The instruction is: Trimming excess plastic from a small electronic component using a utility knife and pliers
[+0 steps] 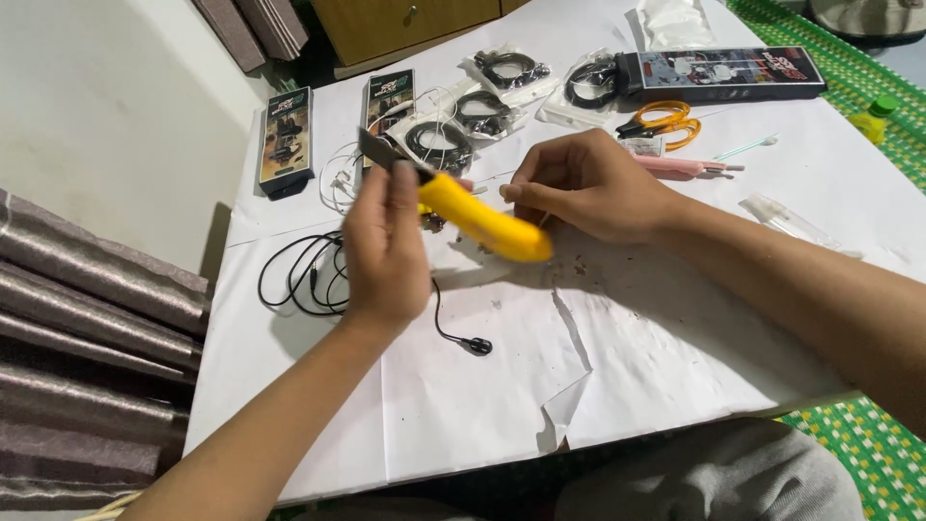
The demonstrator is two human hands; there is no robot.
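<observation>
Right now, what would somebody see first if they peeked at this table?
Probably the bright yellow utility knife in the middle, gripped by the left hand with its blade up, next to the right hand. Then the orange scissors near the far edge, and the black earphone cable coiled on the white paper.

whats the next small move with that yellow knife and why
Probably bring the yellow utility knife in the left hand toward the right hand, whose fingertips seem to pinch something small. The blade is out and raised off the paper-covered table, not yet at that pinch.
</observation>
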